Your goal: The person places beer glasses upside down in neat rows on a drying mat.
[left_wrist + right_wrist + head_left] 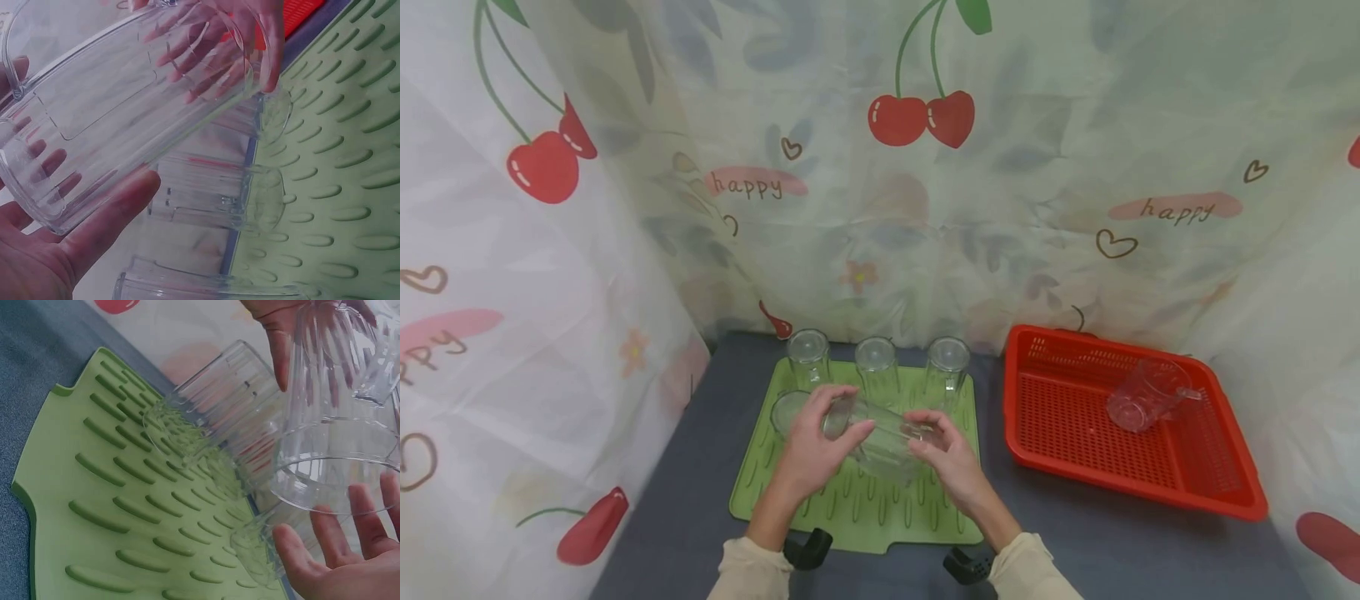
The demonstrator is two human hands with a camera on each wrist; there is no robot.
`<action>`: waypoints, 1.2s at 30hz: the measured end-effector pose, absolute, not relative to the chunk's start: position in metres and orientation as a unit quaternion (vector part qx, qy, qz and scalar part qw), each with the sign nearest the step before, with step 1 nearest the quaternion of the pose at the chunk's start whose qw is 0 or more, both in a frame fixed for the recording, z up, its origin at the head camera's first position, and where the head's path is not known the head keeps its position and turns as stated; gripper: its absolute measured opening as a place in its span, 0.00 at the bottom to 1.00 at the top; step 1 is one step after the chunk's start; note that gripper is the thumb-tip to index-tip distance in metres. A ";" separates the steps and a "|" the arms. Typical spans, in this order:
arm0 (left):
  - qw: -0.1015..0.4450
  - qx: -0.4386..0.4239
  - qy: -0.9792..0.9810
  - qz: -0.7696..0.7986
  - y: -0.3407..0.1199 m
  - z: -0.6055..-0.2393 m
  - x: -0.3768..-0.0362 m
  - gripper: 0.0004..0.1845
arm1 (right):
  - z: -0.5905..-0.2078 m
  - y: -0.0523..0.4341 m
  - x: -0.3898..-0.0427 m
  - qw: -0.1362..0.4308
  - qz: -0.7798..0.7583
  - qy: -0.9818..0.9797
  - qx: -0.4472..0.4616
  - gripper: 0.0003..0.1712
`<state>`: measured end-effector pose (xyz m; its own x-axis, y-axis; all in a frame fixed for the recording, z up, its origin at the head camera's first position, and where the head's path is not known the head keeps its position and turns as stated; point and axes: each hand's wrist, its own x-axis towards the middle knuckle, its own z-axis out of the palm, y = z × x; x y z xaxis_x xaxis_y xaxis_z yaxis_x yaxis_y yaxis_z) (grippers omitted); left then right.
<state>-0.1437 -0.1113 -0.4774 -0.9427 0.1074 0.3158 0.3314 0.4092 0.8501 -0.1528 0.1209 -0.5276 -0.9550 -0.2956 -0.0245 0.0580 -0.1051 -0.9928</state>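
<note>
Glass mug (880, 437) lies sideways between my two hands above the green mat (857, 500). My left hand (808, 450) cups its base, fingers curled round it; my right hand (951, 458) wraps its rim. I judge it is mid-placement; next I must upend it beside the standing glasses (877, 367).

Clear ribbed cup (880, 437), tilted sideways

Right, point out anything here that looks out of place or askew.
One clear mug lies tipped on its side in the red basket, apart from the cups standing mouth-down on the green mat. Both hands hold another clear cup sideways above the mat. Nothing looks spilled or broken.
</note>
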 end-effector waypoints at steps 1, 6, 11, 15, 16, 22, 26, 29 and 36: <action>0.110 -0.134 -0.833 -0.525 -0.111 -0.477 -0.144 0.26 | -0.528 0.121 -0.153 0.121 -0.734 0.663 -0.088 0.29; 0.137 -0.153 -0.839 -0.504 -0.108 -0.475 -0.147 0.29 | -0.528 0.125 -0.153 0.117 -0.701 0.699 -0.083 0.31; 0.164 -0.177 -0.847 -0.473 -0.103 -0.473 -0.150 0.32 | -0.525 0.131 -0.154 0.106 -0.683 0.718 -0.081 0.33; 0.170 -0.175 -0.868 -0.431 -0.099 -0.470 -0.151 0.32 | -0.520 0.136 -0.154 0.101 -0.684 0.718 -0.081 0.33; 0.173 -0.175 -0.877 -0.413 -0.098 -0.470 -0.151 0.32 | -0.519 0.137 -0.154 0.097 -0.686 0.717 -0.083 0.33; 0.216 -0.200 -0.912 -0.286 -0.091 -0.474 -0.154 0.34 | -0.516 0.144 -0.154 0.077 -0.692 0.713 -0.087 0.33; 0.243 -0.217 -0.913 -0.247 -0.088 -0.481 -0.157 0.35 | -0.517 0.147 -0.155 0.075 -0.689 0.716 -0.088 0.34; 0.242 -0.220 -0.914 -0.241 -0.086 -0.484 -0.158 0.36 | -0.517 0.150 -0.156 0.076 -0.693 0.712 -0.083 0.35; 0.199 -0.222 -0.928 -0.222 -0.082 -0.491 -0.160 0.35 | -0.511 0.159 -0.161 0.060 -0.707 0.702 -0.065 0.35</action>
